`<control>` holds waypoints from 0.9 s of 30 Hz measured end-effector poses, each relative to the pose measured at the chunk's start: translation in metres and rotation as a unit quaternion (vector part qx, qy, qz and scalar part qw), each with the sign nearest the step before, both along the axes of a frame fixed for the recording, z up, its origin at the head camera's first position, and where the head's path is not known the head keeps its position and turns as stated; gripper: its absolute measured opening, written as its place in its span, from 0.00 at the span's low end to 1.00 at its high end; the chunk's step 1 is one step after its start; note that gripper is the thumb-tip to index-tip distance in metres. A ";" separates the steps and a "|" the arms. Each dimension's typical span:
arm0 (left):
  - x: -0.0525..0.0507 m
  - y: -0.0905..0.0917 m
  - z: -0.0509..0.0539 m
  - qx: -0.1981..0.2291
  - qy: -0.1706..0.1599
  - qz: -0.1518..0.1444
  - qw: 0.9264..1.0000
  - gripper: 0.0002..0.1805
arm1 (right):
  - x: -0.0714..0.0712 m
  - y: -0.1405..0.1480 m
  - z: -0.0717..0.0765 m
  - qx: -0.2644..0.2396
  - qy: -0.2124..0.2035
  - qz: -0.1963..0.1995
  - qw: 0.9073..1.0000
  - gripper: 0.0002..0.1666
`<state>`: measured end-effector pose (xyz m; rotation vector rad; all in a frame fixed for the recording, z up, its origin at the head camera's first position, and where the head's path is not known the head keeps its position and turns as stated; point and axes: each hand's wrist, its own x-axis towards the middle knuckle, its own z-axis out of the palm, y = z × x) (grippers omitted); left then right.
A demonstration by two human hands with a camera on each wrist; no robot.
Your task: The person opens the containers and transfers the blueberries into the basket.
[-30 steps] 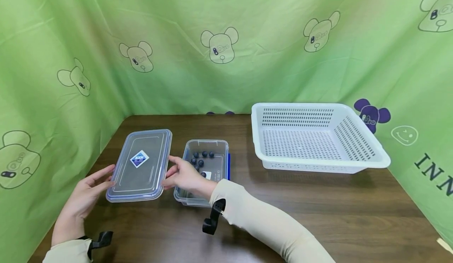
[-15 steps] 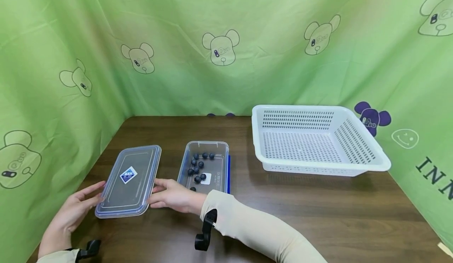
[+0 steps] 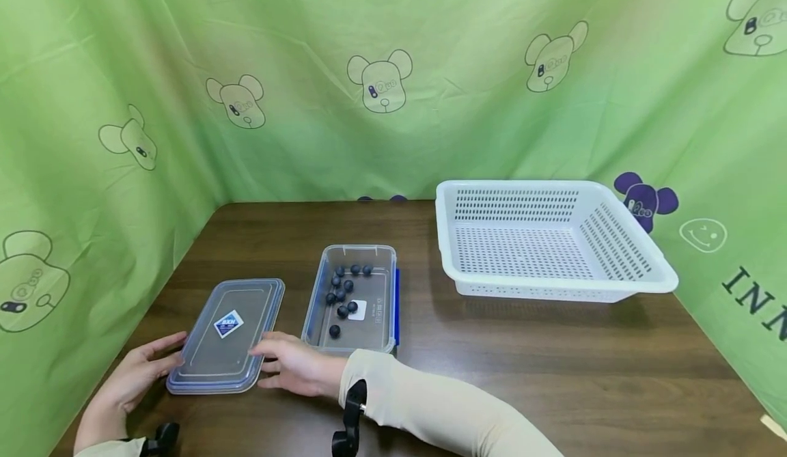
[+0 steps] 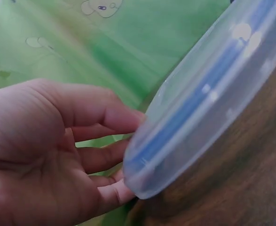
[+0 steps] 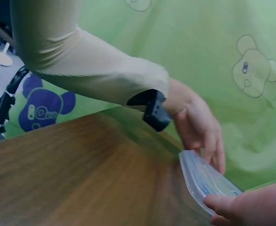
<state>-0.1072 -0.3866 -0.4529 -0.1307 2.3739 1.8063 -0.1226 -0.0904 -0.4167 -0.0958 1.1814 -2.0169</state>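
A clear plastic lid [image 3: 224, 337] with a blue rim seal and a diamond-shaped blue-and-white sticker is held low over the left part of the table. My left hand [image 3: 126, 382] grips its left edge; the left wrist view shows the thumb above the lid [image 4: 194, 122] and fingers beneath. At the right edge, my right hand [image 3: 298, 365] holds the lid between thumb and fingers, its grip looking loose. Just right of the lid stands a clear lidless food container [image 3: 384, 307], with several blueberries [image 3: 341, 311] and a white label on its bottom.
A white perforated plastic basket [image 3: 553, 283] stands at the back right of the brown wooden table [image 3: 522, 361]. Green curtains [image 3: 295, 136] with bear prints enclose the back and both sides. A blue clip [image 3: 397, 307] lies along the container's right side.
Both hands have brought the lid down and toward me, first leftward too, away from the container. The container's near end and more blueberries are now uncovered. The basket has stayed put.
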 end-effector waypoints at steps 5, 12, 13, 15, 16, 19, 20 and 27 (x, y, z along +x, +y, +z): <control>-0.005 0.008 0.007 -0.130 0.009 0.012 0.991 0.31 | 0.001 0.001 -0.005 -0.005 -0.003 0.011 1.000 0.43; -0.010 0.014 0.012 -0.206 0.019 0.024 0.978 0.31 | -0.004 0.005 -0.002 0.003 0.010 0.036 0.999 0.39; -0.009 0.015 0.013 -0.217 0.021 0.024 0.976 0.31 | -0.004 0.006 0.000 0.003 0.012 0.042 0.999 0.40; -0.009 0.018 0.017 -0.239 0.026 0.024 0.970 0.31 | -0.004 0.008 0.003 0.003 0.015 0.049 0.999 0.41; -0.009 0.020 0.019 -0.251 0.030 0.028 0.967 0.30 | -0.003 0.009 0.006 0.001 0.016 0.052 0.999 0.40; -0.012 0.029 0.026 -0.258 0.042 0.041 0.964 0.30 | -0.004 0.016 0.014 -0.008 0.022 0.063 0.998 0.37; -0.013 0.034 0.028 -0.253 0.049 0.047 0.965 0.29 | -0.005 0.020 0.017 -0.009 0.024 0.069 0.997 0.36; -0.011 0.078 0.036 -0.116 0.096 0.043 0.988 0.31 | -0.014 0.057 0.037 0.025 0.060 0.123 0.990 0.35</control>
